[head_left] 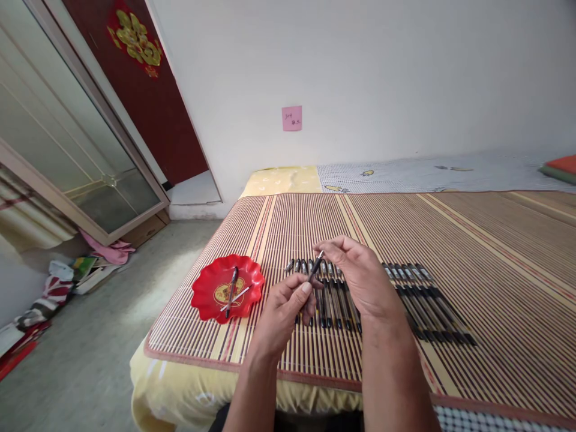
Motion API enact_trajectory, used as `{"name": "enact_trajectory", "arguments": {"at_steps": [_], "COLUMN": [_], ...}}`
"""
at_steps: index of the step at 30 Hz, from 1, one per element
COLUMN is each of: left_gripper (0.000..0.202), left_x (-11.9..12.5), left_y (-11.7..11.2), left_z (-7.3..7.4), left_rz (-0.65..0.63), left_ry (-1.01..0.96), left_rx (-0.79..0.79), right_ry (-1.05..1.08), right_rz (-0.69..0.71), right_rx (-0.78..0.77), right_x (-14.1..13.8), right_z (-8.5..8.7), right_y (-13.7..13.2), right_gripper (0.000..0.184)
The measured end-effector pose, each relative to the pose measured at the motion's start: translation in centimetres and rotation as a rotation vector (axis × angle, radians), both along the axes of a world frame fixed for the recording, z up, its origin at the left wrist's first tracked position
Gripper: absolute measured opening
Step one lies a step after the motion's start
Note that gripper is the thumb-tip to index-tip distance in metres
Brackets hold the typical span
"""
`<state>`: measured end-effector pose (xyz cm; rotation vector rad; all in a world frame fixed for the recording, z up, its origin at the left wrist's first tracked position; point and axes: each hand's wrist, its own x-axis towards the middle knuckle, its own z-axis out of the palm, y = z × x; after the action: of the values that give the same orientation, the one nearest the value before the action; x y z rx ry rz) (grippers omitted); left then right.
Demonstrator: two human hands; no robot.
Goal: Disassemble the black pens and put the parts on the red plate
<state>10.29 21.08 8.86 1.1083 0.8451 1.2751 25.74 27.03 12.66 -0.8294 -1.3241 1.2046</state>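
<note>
My left hand is closed round the barrel of a black pen, which slants up to the right with its silver tip uppermost. At that tip, the thumb and fingers of my right hand are pinched together; how firmly they grip is partly hidden. Beneath both hands lies a row of capped black pens, side by side on the striped mat, and my right wrist covers part of it. Left of my hands, a red scalloped plate holds another pen and a thin white stick.
The bamboo mat covers a bed with a yellow sheet. A white wall with a pink note rises behind. To the left are a glass-panelled door, grey floor and piled clothes and books.
</note>
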Motion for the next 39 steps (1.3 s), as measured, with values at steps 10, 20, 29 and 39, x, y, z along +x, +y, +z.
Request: {"name": "enact_trajectory", "arguments": {"at_steps": [10, 20, 29, 39], "left_gripper": [0.036, 0.036, 0.037, 0.033], "left_x": [0.1, 0.19, 0.15, 0.22], "left_y": [0.04, -0.01, 0.13, 0.32], "left_z": [0.18, 0.17, 0.15, -0.09], "left_rz": [-0.004, 0.019, 0.007, 0.04], "left_ry": [-0.004, -0.026, -0.033, 0.004], "left_rx": [0.006, -0.008, -0.012, 0.011], "right_ry": [-0.034, -0.044, -0.022, -0.073], "right_rz": [0.045, 0.083, 0.038, 0.065], "right_rx": [0.045, 0.047, 0.005, 0.019], "right_x": [0.01, -0.01, -0.2, -0.45], "right_z": [-0.02, -0.18, -0.08, -0.09], "right_y": [0.02, 0.02, 0.0, 0.17], "right_gripper": [0.019, 0.022, 0.022, 0.022]}}
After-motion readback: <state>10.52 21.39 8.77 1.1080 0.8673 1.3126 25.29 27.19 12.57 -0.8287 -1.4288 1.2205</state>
